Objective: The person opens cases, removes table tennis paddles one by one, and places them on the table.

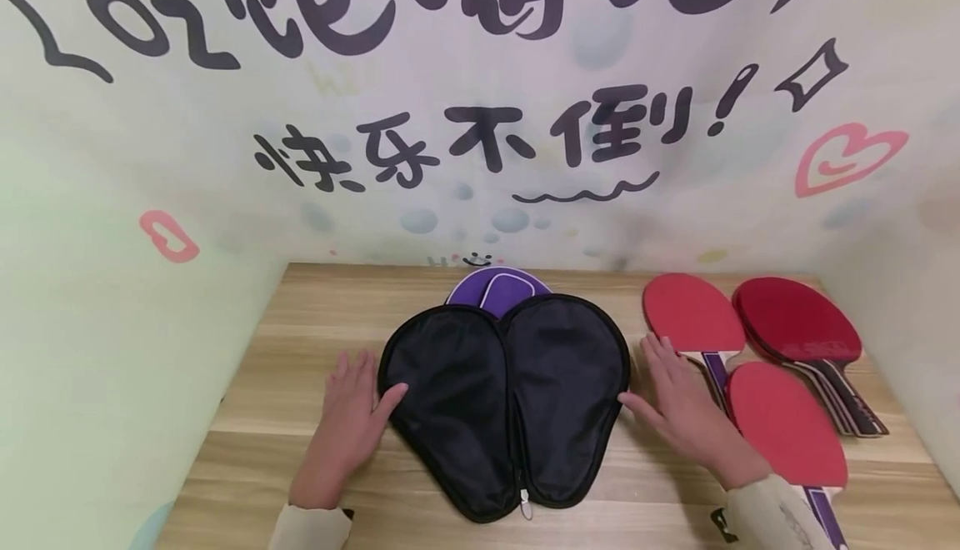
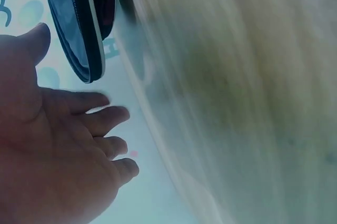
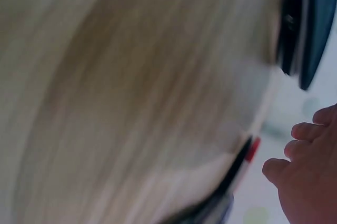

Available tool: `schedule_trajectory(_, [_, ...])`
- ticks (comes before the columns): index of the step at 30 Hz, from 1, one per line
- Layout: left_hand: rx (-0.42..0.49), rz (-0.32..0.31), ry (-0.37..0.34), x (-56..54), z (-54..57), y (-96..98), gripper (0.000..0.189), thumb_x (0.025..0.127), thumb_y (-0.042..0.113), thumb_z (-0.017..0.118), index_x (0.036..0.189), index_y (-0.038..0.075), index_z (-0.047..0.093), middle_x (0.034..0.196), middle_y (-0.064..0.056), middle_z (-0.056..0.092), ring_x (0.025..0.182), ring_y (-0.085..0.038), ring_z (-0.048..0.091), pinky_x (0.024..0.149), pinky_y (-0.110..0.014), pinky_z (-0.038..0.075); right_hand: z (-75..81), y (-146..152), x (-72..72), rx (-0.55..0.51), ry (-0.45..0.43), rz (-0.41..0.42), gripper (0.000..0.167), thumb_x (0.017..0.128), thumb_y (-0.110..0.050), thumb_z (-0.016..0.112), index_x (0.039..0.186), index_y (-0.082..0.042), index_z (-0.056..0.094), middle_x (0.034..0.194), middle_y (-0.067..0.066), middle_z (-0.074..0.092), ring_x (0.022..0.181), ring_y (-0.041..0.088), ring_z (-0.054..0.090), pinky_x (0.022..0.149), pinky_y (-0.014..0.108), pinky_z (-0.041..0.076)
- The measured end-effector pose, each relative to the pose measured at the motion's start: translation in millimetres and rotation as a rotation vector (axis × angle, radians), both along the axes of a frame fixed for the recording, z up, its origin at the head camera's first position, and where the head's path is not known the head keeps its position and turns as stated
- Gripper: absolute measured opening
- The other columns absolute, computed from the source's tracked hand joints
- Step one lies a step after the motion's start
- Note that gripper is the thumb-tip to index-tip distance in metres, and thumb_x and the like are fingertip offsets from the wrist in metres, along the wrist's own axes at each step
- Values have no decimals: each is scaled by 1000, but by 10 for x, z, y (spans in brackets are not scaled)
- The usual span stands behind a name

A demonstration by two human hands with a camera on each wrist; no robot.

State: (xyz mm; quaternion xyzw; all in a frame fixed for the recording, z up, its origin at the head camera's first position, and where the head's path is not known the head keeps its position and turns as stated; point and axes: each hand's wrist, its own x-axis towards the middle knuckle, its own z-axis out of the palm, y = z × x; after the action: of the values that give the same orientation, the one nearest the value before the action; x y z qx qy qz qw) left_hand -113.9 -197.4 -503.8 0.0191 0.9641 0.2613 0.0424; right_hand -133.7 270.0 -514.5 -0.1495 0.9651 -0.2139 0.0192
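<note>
A black zippered table tennis paddle case lies spread in two halves on the wooden table, its zipper pull at the near end. My left hand is at the case's left edge, fingers straight and thumb by the rim. On the other side my right hand is held likewise, its thumb near the right rim. Neither hand grips anything. Both wrist views show extended fingers beside the case. Behind the case a purple rounded item with white outlines is partly hidden.
To the right lie several red table tennis paddles: one at the back, a dark red stacked group and a nearer one beside my right forearm. A printed wall rises behind the wooden table.
</note>
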Motion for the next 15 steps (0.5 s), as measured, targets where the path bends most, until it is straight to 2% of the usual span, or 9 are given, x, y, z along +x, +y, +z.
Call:
schedule_trajectory(4, [23, -16, -6, -3, 8, -13, 77, 106, 51, 44, 154, -9, 35, 162, -31, 30, 156, -53, 7, 120, -75, 7, -116, -81, -48, 31, 6, 39, 90, 98, -50, 62, 160, 3, 23, 166, 25, 26, 155, 48, 20, 120, 68, 22])
schedule_trajectory(7, [76, -19, 9, 5, 61, -19, 72, 107, 48, 44, 154, -6, 37, 162, -30, 33, 156, -53, 7, 120, -75, 7, -147, -101, -58, 50, 10, 46, 90, 98, -52, 60, 160, 2, 22, 166, 25, 27, 155, 47, 21, 121, 67, 23])
schedule_trajectory(12, [176, -13, 73, 58, 295, -5, 66, 109, 45, 42, 157, 1, 35, 165, -22, 32, 158, -46, 10, 122, -70, 14, -130, -104, -68, 44, -23, 53, 90, 99, -53, 58, 162, 0, 20, 168, 23, 24, 157, 45, 18, 123, 64, 21])
schedule_trajectory(14, [222, -27, 135, 79, 405, 43, 62, 109, 41, 42, 159, 4, 33, 166, -18, 32, 158, -42, 16, 123, -65, 21, -124, -96, -73, 29, -43, 54, 90, 100, -54, 57, 162, -1, 19, 168, 22, 23, 157, 45, 17, 125, 62, 19])
schedule_trajectory(15, [250, -44, 180, 81, 450, 80, 60, 110, 37, 44, 159, 6, 33, 166, -16, 33, 158, -39, 21, 126, -57, 23, -121, -91, -75, 20, -54, 53, 90, 100, -54, 57, 162, -1, 19, 168, 22, 23, 157, 45, 16, 126, 61, 18])
